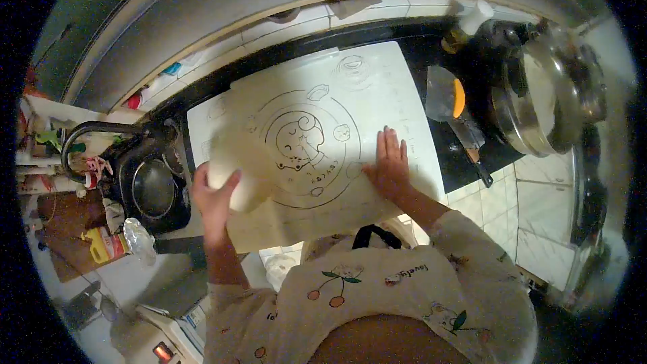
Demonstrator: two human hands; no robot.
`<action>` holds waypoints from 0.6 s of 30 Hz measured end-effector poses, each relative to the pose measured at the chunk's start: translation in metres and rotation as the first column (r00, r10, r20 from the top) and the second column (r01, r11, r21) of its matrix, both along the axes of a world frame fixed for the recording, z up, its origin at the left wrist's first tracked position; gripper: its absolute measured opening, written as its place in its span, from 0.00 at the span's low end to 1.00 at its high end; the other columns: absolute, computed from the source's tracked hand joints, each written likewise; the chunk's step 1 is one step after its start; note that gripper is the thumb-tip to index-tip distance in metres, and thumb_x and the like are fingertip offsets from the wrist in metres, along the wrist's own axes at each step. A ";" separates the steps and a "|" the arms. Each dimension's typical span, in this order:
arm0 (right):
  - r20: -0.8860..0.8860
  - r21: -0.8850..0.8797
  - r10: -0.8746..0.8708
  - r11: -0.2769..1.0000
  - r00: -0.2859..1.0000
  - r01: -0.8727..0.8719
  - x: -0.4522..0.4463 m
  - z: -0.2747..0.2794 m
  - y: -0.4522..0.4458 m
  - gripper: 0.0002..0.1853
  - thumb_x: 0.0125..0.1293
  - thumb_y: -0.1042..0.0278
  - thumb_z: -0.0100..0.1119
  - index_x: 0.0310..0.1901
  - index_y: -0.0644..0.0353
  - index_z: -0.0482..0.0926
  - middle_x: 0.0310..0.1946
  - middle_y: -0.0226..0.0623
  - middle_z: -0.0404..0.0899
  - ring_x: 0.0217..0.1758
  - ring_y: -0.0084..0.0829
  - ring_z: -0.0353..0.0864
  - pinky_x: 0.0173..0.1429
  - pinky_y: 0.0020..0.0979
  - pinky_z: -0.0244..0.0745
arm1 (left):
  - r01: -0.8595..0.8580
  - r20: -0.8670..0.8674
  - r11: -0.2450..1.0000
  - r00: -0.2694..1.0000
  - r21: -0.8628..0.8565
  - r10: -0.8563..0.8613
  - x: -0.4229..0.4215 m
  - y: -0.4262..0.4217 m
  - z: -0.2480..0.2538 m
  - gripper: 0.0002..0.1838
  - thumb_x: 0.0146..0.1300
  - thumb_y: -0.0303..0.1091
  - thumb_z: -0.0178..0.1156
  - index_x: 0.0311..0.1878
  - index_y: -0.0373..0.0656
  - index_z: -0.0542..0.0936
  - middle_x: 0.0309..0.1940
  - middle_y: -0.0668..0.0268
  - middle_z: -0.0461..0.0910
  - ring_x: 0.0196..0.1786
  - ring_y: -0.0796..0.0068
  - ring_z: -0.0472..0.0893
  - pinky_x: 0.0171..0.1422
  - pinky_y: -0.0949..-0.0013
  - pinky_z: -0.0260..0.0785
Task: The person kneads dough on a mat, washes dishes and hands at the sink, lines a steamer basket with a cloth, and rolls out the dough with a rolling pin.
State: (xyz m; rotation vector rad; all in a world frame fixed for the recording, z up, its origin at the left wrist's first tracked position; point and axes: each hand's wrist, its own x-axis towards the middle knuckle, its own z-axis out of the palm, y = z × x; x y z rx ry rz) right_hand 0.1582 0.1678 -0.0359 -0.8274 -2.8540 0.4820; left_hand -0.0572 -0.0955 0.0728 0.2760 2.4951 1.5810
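Nearest, cherry-print top w/ "lovely" on it. L hand (214, 197) is at the L side of the mat, thumb & fingers spread at the edge of a pale rounded lump (248, 187); can't tell if the grip is clenched or just resting. R hand (392, 166) lies palm-down on the R part, fingers extended, grasping nothing.

Under both: big pale mat (408, 101) w/ line-drawn circles & a cartoon figure, lump over its lower L part.

L of mat: sink (153, 190) w/ black faucet (94, 125); yellow container (104, 246) nr it.

R of mat, on dark counter: spatula w/ orange part (458, 98), black-handled tool (475, 155); beyond, steel pots (515, 118) & white-capped bottle (476, 17).
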 end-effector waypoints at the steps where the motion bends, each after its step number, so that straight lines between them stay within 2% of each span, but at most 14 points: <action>1: -0.034 -0.023 0.108 0.994 0.994 -0.109 -0.003 -0.008 -0.010 0.45 0.47 0.57 0.63 0.62 0.70 0.50 0.63 0.55 0.49 0.67 0.47 0.49 0.68 0.44 0.43 | -0.040 0.007 0.998 0.999 0.057 0.040 0.003 -0.011 0.001 0.20 0.43 0.24 0.67 0.41 0.35 0.73 0.37 0.62 0.76 0.38 0.76 0.75 0.45 0.73 0.67; 3: -0.041 -0.225 0.270 0.935 0.962 -0.272 -0.026 -0.022 -0.051 0.47 0.45 0.56 0.65 0.61 0.71 0.50 0.63 0.55 0.49 0.67 0.48 0.49 0.68 0.44 0.43 | -0.119 0.017 0.978 0.993 0.173 0.118 0.007 -0.027 0.004 0.18 0.44 0.24 0.67 0.41 0.36 0.73 0.37 0.62 0.76 0.37 0.77 0.75 0.45 0.73 0.67; 4: -0.172 -0.243 0.375 0.880 0.911 -0.409 -0.041 -0.023 -0.078 0.46 0.45 0.55 0.64 0.61 0.71 0.51 0.62 0.56 0.51 0.66 0.48 0.49 0.67 0.43 0.44 | -0.132 0.044 0.977 0.991 0.165 0.126 0.010 -0.032 0.005 0.18 0.45 0.23 0.66 0.41 0.36 0.73 0.37 0.63 0.76 0.37 0.77 0.74 0.45 0.73 0.67; 5: -0.032 -0.403 0.457 0.808 0.889 -0.430 -0.069 0.018 -0.102 0.44 0.46 0.55 0.63 0.60 0.69 0.53 0.61 0.54 0.53 0.65 0.49 0.52 0.67 0.43 0.47 | -0.142 0.072 0.977 0.989 0.158 0.132 0.015 -0.034 0.004 0.18 0.45 0.23 0.66 0.40 0.36 0.73 0.37 0.63 0.76 0.37 0.77 0.74 0.45 0.73 0.67; 6: -0.211 -0.302 0.546 0.753 0.811 -0.585 -0.077 -0.013 -0.135 0.42 0.47 0.55 0.62 0.60 0.67 0.54 0.61 0.53 0.55 0.64 0.48 0.53 0.67 0.42 0.48 | -0.152 0.099 0.977 0.985 0.151 0.138 0.018 -0.032 0.004 0.17 0.45 0.23 0.66 0.40 0.36 0.73 0.36 0.64 0.76 0.37 0.78 0.74 0.45 0.74 0.67; 8: -0.350 -0.226 0.597 0.694 0.722 -0.683 -0.084 -0.038 -0.159 0.39 0.49 0.56 0.60 0.60 0.64 0.56 0.60 0.50 0.56 0.64 0.47 0.55 0.66 0.41 0.49 | -0.093 0.067 0.987 0.994 0.132 0.085 0.026 -0.024 0.007 0.18 0.45 0.24 0.66 0.40 0.36 0.73 0.34 0.65 0.76 0.36 0.77 0.74 0.44 0.73 0.67; 10: -0.291 -0.330 0.552 0.709 0.781 -0.623 -0.104 -0.009 -0.133 0.37 0.50 0.57 0.59 0.60 0.62 0.57 0.60 0.49 0.57 0.64 0.45 0.55 0.67 0.41 0.49 | -0.037 0.046 0.993 0.998 0.112 0.032 0.033 -0.013 0.015 0.18 0.45 0.24 0.66 0.41 0.36 0.73 0.35 0.64 0.76 0.36 0.77 0.74 0.44 0.73 0.67; 11: -0.252 -0.379 0.534 0.713 0.807 -0.590 -0.114 0.008 -0.114 0.36 0.51 0.57 0.58 0.61 0.61 0.58 0.60 0.48 0.58 0.64 0.43 0.55 0.67 0.41 0.49 | -0.048 -0.010 0.998 0.999 0.032 0.049 0.035 -0.010 0.014 0.20 0.44 0.24 0.67 0.42 0.36 0.73 0.35 0.64 0.76 0.36 0.76 0.75 0.43 0.74 0.68; 12: -0.208 -0.425 0.519 0.715 0.829 -0.555 -0.122 0.020 -0.094 0.35 0.52 0.58 0.58 0.61 0.60 0.58 0.60 0.47 0.58 0.64 0.42 0.55 0.67 0.41 0.48 | -0.040 0.064 0.996 0.997 0.084 0.035 0.036 -0.008 0.010 0.20 0.44 0.24 0.67 0.42 0.36 0.73 0.35 0.64 0.76 0.36 0.76 0.75 0.43 0.74 0.68; 14: -0.138 -0.090 0.421 0.896 0.896 -0.435 -0.120 -0.001 -0.051 0.30 0.56 0.59 0.53 0.60 0.63 0.60 0.61 0.48 0.57 0.65 0.43 0.56 0.66 0.37 0.51 | -0.040 0.206 0.981 0.979 0.188 0.001 0.037 -0.003 0.001 0.21 0.43 0.23 0.67 0.43 0.36 0.72 0.36 0.65 0.76 0.37 0.76 0.75 0.43 0.74 0.69; 15: -0.108 0.070 0.344 0.938 0.933 -0.338 -0.120 -0.011 -0.029 0.28 0.59 0.60 0.50 0.59 0.64 0.61 0.62 0.48 0.56 0.65 0.43 0.56 0.66 0.36 0.52 | -0.048 0.253 0.996 0.967 0.081 0.026 0.041 0.008 0.008 0.24 0.42 0.23 0.67 0.45 0.36 0.71 0.36 0.64 0.76 0.38 0.75 0.75 0.43 0.74 0.70; 16: -0.119 0.238 0.244 0.948 0.962 -0.211 -0.114 -0.017 -0.012 0.26 0.60 0.60 0.48 0.58 0.65 0.62 0.62 0.49 0.57 0.64 0.44 0.57 0.65 0.34 0.54 | 0.009 0.175 0.997 0.985 -0.074 0.004 0.043 0.018 0.001 0.24 0.43 0.24 0.67 0.46 0.35 0.71 0.37 0.64 0.76 0.38 0.75 0.75 0.44 0.73 0.70; 17: -0.200 0.103 0.226 0.973 0.954 -0.209 -0.109 -0.020 -0.006 0.26 0.61 0.58 0.47 0.58 0.64 0.63 0.61 0.49 0.58 0.65 0.44 0.57 0.66 0.37 0.53 | 0.054 0.101 0.971 0.994 -0.231 -0.031 0.044 0.026 -0.011 0.25 0.43 0.24 0.67 0.47 0.34 0.70 0.38 0.63 0.76 0.39 0.74 0.75 0.44 0.73 0.70; 18: -0.274 -0.032 0.195 0.977 0.942 -0.212 -0.104 -0.022 0.000 0.26 0.62 0.56 0.45 0.57 0.63 0.64 0.61 0.48 0.59 0.65 0.44 0.56 0.66 0.41 0.52 | 0.045 0.202 0.993 0.979 -0.113 -0.021 0.046 0.037 -0.023 0.25 0.44 0.27 0.67 0.47 0.34 0.70 0.39 0.63 0.76 0.39 0.75 0.75 0.44 0.73 0.70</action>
